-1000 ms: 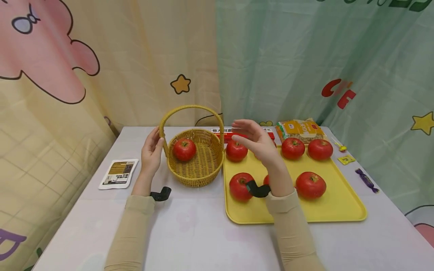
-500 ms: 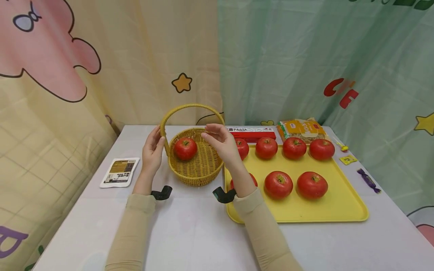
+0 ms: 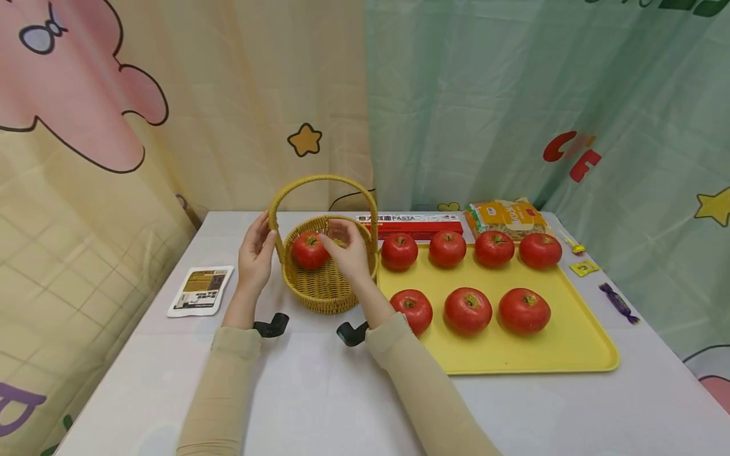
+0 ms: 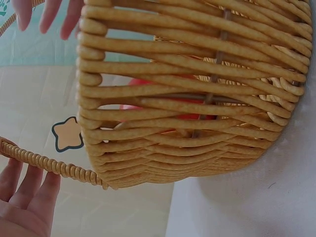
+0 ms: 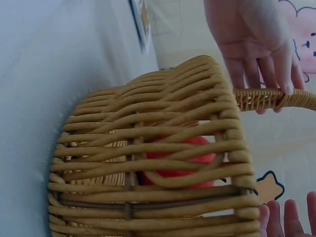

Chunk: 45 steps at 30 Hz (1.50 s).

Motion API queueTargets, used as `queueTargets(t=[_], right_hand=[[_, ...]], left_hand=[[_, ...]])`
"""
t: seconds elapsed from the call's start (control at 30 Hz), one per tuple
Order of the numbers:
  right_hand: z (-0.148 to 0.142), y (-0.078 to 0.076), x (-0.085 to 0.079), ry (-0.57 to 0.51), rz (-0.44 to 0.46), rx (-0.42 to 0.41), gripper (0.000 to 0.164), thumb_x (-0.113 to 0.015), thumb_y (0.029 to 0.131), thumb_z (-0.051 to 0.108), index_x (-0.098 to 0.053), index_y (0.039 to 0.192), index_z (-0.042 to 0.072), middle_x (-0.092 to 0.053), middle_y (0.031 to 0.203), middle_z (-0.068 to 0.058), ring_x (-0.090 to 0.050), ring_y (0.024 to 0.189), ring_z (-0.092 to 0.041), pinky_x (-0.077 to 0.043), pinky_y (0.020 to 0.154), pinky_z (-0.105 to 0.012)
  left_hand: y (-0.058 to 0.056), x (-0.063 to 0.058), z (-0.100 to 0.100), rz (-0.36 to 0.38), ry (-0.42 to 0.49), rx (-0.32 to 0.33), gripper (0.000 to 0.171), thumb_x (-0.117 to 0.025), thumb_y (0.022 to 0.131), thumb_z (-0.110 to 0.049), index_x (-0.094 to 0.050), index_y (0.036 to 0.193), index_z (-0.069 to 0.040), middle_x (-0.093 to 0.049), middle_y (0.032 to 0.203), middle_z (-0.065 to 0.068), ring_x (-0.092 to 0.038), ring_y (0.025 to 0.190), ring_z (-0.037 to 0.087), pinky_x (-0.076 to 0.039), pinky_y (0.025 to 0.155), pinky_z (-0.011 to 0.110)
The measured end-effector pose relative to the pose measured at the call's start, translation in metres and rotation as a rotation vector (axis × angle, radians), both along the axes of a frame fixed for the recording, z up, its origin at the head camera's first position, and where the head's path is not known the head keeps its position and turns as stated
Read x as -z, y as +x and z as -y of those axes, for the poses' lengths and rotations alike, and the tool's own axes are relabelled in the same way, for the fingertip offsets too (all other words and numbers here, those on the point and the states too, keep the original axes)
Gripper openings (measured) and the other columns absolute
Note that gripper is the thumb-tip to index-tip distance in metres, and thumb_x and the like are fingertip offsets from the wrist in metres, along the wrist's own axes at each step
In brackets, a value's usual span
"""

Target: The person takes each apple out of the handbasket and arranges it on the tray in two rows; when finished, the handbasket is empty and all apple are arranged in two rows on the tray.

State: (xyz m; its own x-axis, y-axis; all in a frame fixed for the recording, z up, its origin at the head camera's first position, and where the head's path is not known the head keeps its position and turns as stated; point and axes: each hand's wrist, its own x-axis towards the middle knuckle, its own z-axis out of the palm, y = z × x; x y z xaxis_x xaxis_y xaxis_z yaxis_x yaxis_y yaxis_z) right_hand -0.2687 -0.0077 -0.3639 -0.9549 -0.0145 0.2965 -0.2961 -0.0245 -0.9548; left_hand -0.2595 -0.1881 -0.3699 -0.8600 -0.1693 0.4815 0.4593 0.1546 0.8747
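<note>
A woven wicker basket (image 3: 325, 297) with a tall arched handle (image 3: 322, 178) stands on the table. One red tomato (image 3: 309, 253) lies inside it, on the left. My left hand (image 3: 254, 261) holds the handle low on its left side; in the right wrist view its thumb and fingers lie on opposite sides of the handle (image 5: 264, 98). My right hand (image 3: 350, 254) reaches over the basket's right half, thumb and fingers apart, just right of the tomato. Its straight fingers (image 5: 292, 219) show above the rim in the right wrist view, holding nothing.
A yellow tray (image 3: 561, 339) with several tomatoes (image 3: 467, 310) lies to the right. Behind it are a red pasta box (image 3: 419, 227) and an orange food bag (image 3: 506, 218). A purple-wrapped candy (image 3: 618, 303) lies right of it. A white packet (image 3: 201, 291) lies left of the basket.
My right hand has moved left from above the tray, past the handle's right side, to over the inside of the basket. The left hand keeps its hold on the handle.
</note>
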Motion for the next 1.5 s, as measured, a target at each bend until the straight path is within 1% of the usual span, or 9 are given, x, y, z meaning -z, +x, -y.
queueTargets(t=[0.13, 0.3, 0.5, 0.6, 0.67, 0.8, 0.9, 1.13, 1.5], right_hand=[[0.008, -0.005, 0.010, 0.006, 0.016, 0.023, 0.040, -0.068, 0.086, 0.011, -0.053, 0.123, 0.004, -0.054, 0.124, -0.015, -0.049, 0.118, -0.033, -0.045, 0.096, -0.040], [0.015, -0.008, 0.018, 0.044, 0.044, 0.004, 0.048, -0.070, 0.083, 0.014, -0.050, 0.126, 0.004, -0.051, 0.129, -0.016, -0.045, 0.121, -0.033, -0.044, 0.097, -0.042], [0.022, -0.013, 0.030, 0.120, 0.071, 0.026, 0.053, -0.076, 0.079, 0.016, -0.051, 0.126, 0.010, -0.050, 0.131, -0.012, -0.045, 0.123, -0.027, -0.044, 0.097, -0.042], [0.024, -0.015, 0.032, 0.134, 0.070, 0.030, 0.056, -0.078, 0.077, 0.013, -0.051, 0.126, 0.012, -0.048, 0.131, -0.013, -0.044, 0.123, -0.027, -0.045, 0.097, -0.041], [0.025, -0.017, 0.032, 0.148, 0.069, 0.032, 0.058, -0.079, 0.075, 0.013, -0.051, 0.126, 0.011, -0.047, 0.131, -0.013, -0.043, 0.123, -0.027, -0.045, 0.097, -0.042], [0.027, -0.019, 0.033, 0.201, 0.087, 0.043, 0.061, -0.080, 0.074, 0.014, -0.050, 0.127, 0.012, -0.047, 0.131, -0.012, -0.044, 0.122, -0.026, -0.044, 0.098, -0.040], [0.027, -0.021, 0.034, 0.244, 0.099, 0.051, 0.063, -0.081, 0.073, 0.016, -0.050, 0.128, 0.013, -0.047, 0.131, -0.011, -0.044, 0.121, -0.024, -0.044, 0.098, -0.038], [0.028, -0.026, 0.035, 0.319, 0.108, 0.040, 0.068, -0.083, 0.071, 0.019, -0.049, 0.130, 0.013, -0.046, 0.129, -0.009, -0.046, 0.120, -0.024, -0.043, 0.099, -0.037], [0.028, -0.032, 0.035, 0.341, 0.172, 0.016, 0.072, -0.084, 0.070, 0.021, -0.047, 0.132, 0.016, -0.045, 0.131, -0.008, -0.045, 0.121, -0.025, -0.043, 0.099, -0.041]], left_hand=[[-0.012, 0.013, 0.005, -0.022, 0.011, 0.002, 0.043, -0.049, 0.098, -0.010, -0.043, 0.140, -0.007, -0.049, 0.135, 0.015, -0.047, 0.122, 0.019, -0.038, 0.104, 0.030], [-0.012, 0.014, 0.006, -0.013, -0.001, -0.007, 0.044, -0.049, 0.098, -0.011, -0.043, 0.141, -0.009, -0.049, 0.136, 0.015, -0.046, 0.124, 0.020, -0.037, 0.104, 0.032], [-0.012, 0.013, 0.006, -0.017, 0.005, -0.003, 0.043, -0.049, 0.098, -0.010, -0.043, 0.140, -0.008, -0.049, 0.135, 0.015, -0.047, 0.123, 0.019, -0.037, 0.104, 0.031], [-0.012, 0.012, 0.006, -0.008, 0.013, 0.002, 0.044, -0.048, 0.098, -0.008, -0.042, 0.141, -0.007, -0.049, 0.136, 0.015, -0.047, 0.123, 0.020, -0.037, 0.104, 0.031], [-0.010, 0.009, 0.005, -0.001, 0.014, 0.007, 0.044, -0.048, 0.098, -0.007, -0.041, 0.141, -0.006, -0.048, 0.137, 0.015, -0.046, 0.124, 0.023, -0.037, 0.104, 0.032], [0.001, -0.003, 0.001, 0.015, -0.017, 0.002, 0.044, -0.047, 0.098, -0.004, -0.039, 0.141, -0.003, -0.046, 0.138, 0.018, -0.044, 0.126, 0.027, -0.037, 0.104, 0.034], [0.008, -0.009, -0.003, 0.018, -0.037, -0.001, 0.044, -0.046, 0.098, -0.003, -0.038, 0.141, -0.001, -0.046, 0.137, 0.019, -0.044, 0.126, 0.028, -0.037, 0.104, 0.034], [0.009, -0.010, -0.004, 0.011, -0.033, 0.006, 0.044, -0.046, 0.098, -0.003, -0.039, 0.141, 0.000, -0.046, 0.138, 0.019, -0.044, 0.126, 0.029, -0.037, 0.104, 0.034], [0.009, -0.010, -0.004, 0.039, -0.043, -0.003, 0.044, -0.046, 0.098, -0.006, -0.038, 0.142, -0.003, -0.045, 0.139, 0.017, -0.042, 0.128, 0.028, -0.036, 0.105, 0.035]])
